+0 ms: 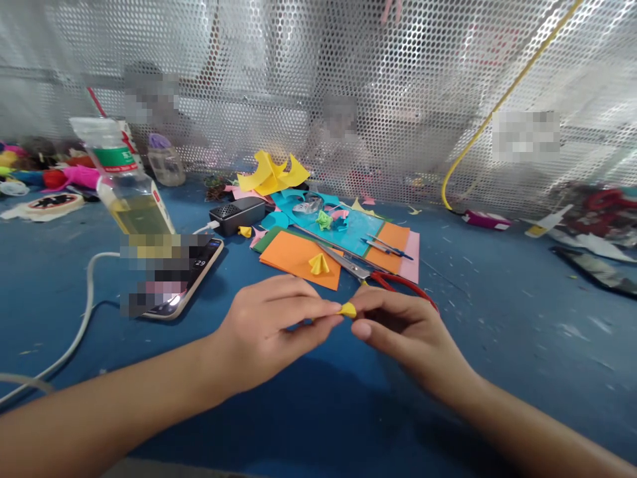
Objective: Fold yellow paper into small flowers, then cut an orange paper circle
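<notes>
A small folded piece of yellow paper (348,310) is between my two hands, above the blue table's near part. My left hand (276,322) pinches it from the left between thumb and fingertips, which cover most of it. At its right end, the curled fingers and thumb of my right hand (405,325) close around the paper's edge. Just beyond lie scissors with red handles (398,282), partly hidden behind my right hand. A second folded yellow paper piece (319,264) rests on a stack of orange paper (283,255).
Blue paper (348,229), pens (385,247) and yellow scraps (273,174) lie farther back. At left are a phone (199,272), a black speaker (239,216), a bottle (132,192) and a white cable (89,285). A perforated metal wall (279,99) stands behind; another phone (597,272) lies right.
</notes>
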{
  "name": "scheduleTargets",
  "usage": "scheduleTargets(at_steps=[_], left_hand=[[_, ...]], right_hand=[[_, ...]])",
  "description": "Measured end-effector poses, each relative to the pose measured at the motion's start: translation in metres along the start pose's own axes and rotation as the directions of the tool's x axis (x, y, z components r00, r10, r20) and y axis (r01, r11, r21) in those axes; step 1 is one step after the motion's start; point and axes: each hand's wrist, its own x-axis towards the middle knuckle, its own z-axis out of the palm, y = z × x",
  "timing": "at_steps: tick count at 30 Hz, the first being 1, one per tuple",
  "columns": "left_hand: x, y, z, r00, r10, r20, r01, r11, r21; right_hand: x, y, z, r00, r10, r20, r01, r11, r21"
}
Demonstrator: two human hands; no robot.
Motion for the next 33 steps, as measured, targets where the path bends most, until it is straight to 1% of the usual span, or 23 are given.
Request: scheduleTargets(at_steps=[2, 5, 8, 10, 12, 14, 18, 20, 24, 28, 33], left_hand=[[-0.001, -0.002, 0.0, 1.0, 0.007, 0.009, -0.007, 1.0, 0.022], [-0.002, -0.003, 0.001, 0.999, 0.008, 0.04, -0.009, 1.0, 0.03], [-0.002, -0.003, 0.001, 0.999, 0.007, 0.046, -0.008, 1.0, 0.024], [-0.002, -0.002, 0.0, 0.999, 0.012, 0.03, -0.013, 1.0, 0.025], [-0.001, -0.001, 0.0, 1.0, 0.024, 0.015, -0.024, 0.999, 0.032], [-0.001, -0.002, -0.001, 0.999, 0.032, 0.013, -0.032, 0.998, 0.048], [-0.003, -0.003, -0.001, 0.998, 0.048, 0.05, -0.051, 0.996, 0.067], [-0.003, -0.004, -0.001, 0.997, 0.055, 0.063, -0.059, 0.996, 0.065], [-0.004, -0.002, 0.0, 0.997, 0.053, 0.059, -0.056, 0.997, 0.049], [-0.004, -0.001, 0.001, 0.997, 0.031, 0.065, -0.034, 0.999, 0.031], [-0.005, 0.0, 0.001, 0.998, 0.017, 0.06, -0.017, 1.0, 0.013]], right_hand=[[0.0, 0.003, 0.002, 0.998, 0.053, -0.032, -0.053, 0.998, 0.017], [0.0, 0.006, 0.006, 0.993, 0.081, -0.088, -0.075, 0.995, 0.061], [-0.001, 0.007, 0.008, 0.993, 0.098, -0.069, -0.084, 0.981, 0.173], [-0.001, 0.007, 0.009, 0.993, 0.106, -0.047, -0.089, 0.955, 0.285], [0.0, 0.007, 0.01, 0.992, 0.119, -0.041, -0.097, 0.929, 0.356], [0.0, 0.005, 0.009, 0.989, 0.142, -0.041, -0.119, 0.931, 0.345], [0.0, -0.001, 0.008, 0.977, 0.213, 0.008, -0.211, 0.958, 0.197], [-0.002, -0.003, 0.008, 0.978, 0.21, 0.009, -0.209, 0.967, 0.145], [-0.005, 0.002, 0.01, 0.984, 0.168, -0.051, -0.163, 0.983, 0.087], [-0.006, 0.011, 0.012, 0.978, 0.183, -0.103, -0.164, 0.972, 0.169], [-0.005, 0.014, 0.016, 0.97, 0.227, -0.088, -0.185, 0.922, 0.339]])
